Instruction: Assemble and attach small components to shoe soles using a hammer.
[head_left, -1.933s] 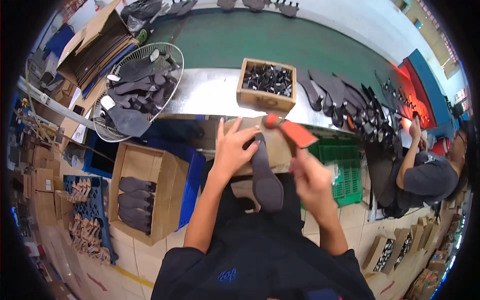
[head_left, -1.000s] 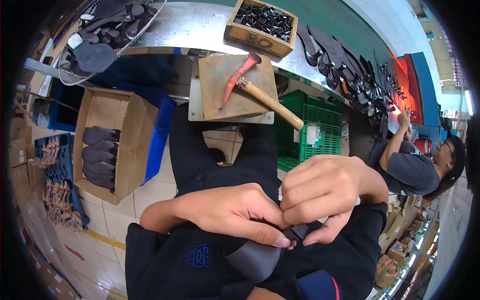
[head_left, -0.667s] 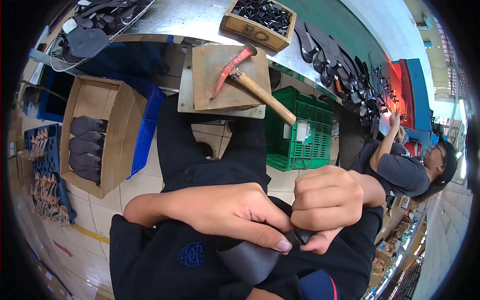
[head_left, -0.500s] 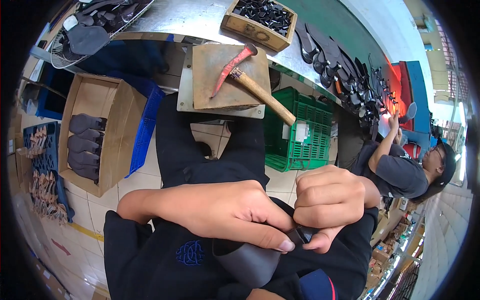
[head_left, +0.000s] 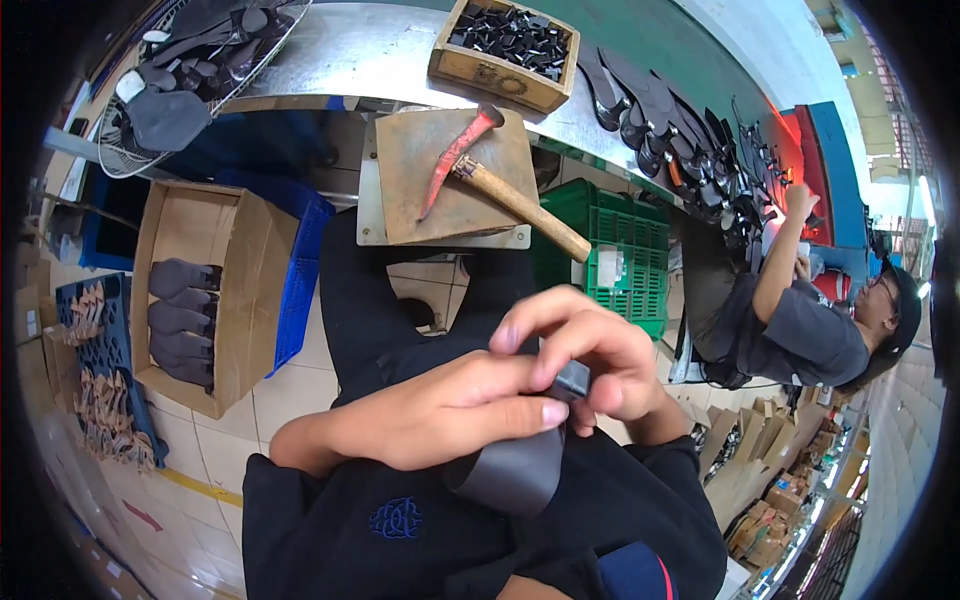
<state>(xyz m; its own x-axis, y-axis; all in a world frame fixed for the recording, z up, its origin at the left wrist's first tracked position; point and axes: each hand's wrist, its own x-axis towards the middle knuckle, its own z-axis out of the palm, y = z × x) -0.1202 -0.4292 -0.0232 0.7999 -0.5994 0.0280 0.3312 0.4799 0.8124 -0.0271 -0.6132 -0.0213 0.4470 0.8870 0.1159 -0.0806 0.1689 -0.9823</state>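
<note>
A dark grey shoe sole (head_left: 512, 474), curved like a broad band, is held close in front of my dark shirt. My left hand (head_left: 440, 410) is closed on it, thumb along the near side and fingers over the top. At its right end a small glossy black heel block (head_left: 571, 379) sticks out between my hands. Around that block curl the fingers of my right hand (head_left: 605, 350); its thumb lies close to the block's right side, and two bent fingers arch over my left fingertips. Much of the sole is hidden behind my left hand.
Ahead, a hammer (head_left: 520, 208) with a red head lies on a square board (head_left: 405, 170). Beyond stands a wooden box (head_left: 500, 84) of small black pieces. Soles fill a carton (head_left: 262, 300) at left. A green crate (head_left: 640, 240) and a seated co-worker (head_left: 815, 325) are at right.
My right hand has lifted and turned from a closed fist to loosely curled fingers, uncovering the black heel block. Both hands have moved slightly up with the sole. The co-worker's arm has risen.
</note>
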